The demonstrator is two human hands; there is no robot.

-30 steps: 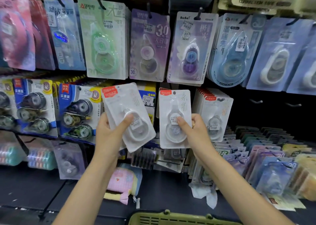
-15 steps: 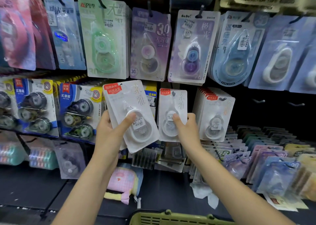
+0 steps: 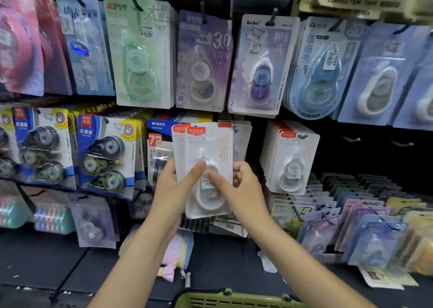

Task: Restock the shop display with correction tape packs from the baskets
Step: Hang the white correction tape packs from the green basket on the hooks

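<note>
My left hand (image 3: 172,188) and right hand (image 3: 243,190) both pinch white correction tape packs (image 3: 207,167) before the display's middle row; hanging them remains; basket (image 3: 234,299) contents hidden.

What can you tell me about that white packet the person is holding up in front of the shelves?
The white correction tape pack is a flat card under a clear plastic blister, with a red label at its top corner, gold characters down the right side and a rounded white dispenser inside bearing a small sticker. It stands upright before the display. The left hand grips its left edge, thumb across the front; the right hand touches it from the right. At least one more matching pack sits behind it.
</note>
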